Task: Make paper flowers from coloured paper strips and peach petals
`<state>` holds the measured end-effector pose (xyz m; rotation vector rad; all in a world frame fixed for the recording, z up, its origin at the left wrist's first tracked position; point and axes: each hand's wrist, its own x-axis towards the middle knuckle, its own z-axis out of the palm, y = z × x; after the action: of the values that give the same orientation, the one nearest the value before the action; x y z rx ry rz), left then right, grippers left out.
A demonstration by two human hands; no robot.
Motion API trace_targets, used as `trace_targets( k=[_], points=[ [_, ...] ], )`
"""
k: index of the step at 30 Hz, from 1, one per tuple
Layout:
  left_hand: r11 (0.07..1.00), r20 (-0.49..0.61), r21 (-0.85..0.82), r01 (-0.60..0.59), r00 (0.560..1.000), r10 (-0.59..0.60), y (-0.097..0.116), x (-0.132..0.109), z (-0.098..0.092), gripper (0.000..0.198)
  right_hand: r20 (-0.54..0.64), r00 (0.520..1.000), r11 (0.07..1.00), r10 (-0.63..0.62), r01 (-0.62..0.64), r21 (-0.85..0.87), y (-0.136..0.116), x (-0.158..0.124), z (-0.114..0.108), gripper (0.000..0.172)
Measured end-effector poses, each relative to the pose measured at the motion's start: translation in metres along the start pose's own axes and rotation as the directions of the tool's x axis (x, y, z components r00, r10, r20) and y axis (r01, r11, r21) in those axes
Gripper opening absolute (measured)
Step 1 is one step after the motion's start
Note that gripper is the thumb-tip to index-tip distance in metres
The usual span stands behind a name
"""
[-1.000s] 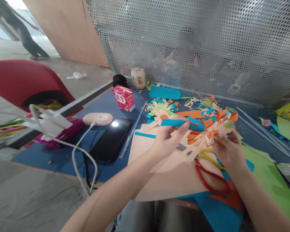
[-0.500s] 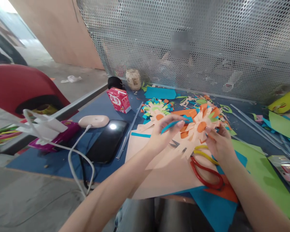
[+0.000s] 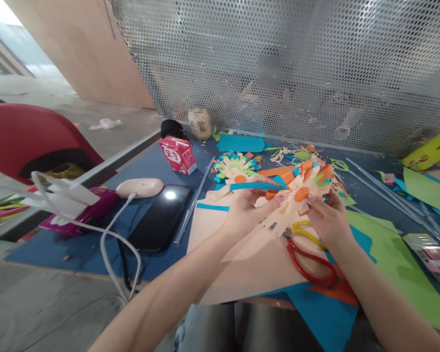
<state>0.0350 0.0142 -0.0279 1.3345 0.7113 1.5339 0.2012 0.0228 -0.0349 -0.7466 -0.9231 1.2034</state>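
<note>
I hold a paper flower point(image 3: 300, 193) with peach petals, an orange centre and green, orange and blue bits above a peach sheet point(image 3: 249, 259). My left hand point(image 3: 247, 212) pinches a blue paper strip point(image 3: 254, 186) against the flower's left side. My right hand point(image 3: 326, 220) grips the flower's right edge, fingers curled. Red and yellow scissors point(image 3: 310, 254) lie on the sheet just under my right hand. A second paper flower point(image 3: 236, 166) lies farther back on the table.
A black phone point(image 3: 161, 215), a white charger puck point(image 3: 139, 187) with its cable, a red carton point(image 3: 178, 154) and a jar point(image 3: 200, 122) stand to the left and back. Perforated metal mesh point(image 3: 278, 63) walls the back. Green point(image 3: 392, 259) and blue point(image 3: 326, 318) sheets and paper scraps cover the right.
The flower has been turned so its orange centre faces me. The blue strip in my left hand has come up against the flower's left side. The view shifted slightly left.
</note>
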Motion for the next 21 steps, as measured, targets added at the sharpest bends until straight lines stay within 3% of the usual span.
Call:
trace_targets(
  k=[5, 14, 21],
  points=[
    [0.998, -0.043, 0.037, 0.053, 0.998, -0.052, -0.006, 0.000, -0.002, 0.023, -0.006, 1.000, 1.000, -0.002, 0.002, 0.005, 0.002, -0.001, -0.001, 0.025],
    [0.971, -0.014, 0.175, -0.163, 0.986, 0.168, -0.011, 0.004, -0.008, 0.016, -0.053, 0.998, 1.000, -0.029, 0.030, 0.010, 0.002, -0.001, -0.002, 0.025],
    [0.977, -0.043, 0.187, -0.098, 0.993, 0.108, -0.013, 0.005, -0.008, 0.014, -0.071, 0.997, 1.000, -0.005, 0.006, 0.013, 0.001, -0.002, 0.002, 0.026]
  ],
)
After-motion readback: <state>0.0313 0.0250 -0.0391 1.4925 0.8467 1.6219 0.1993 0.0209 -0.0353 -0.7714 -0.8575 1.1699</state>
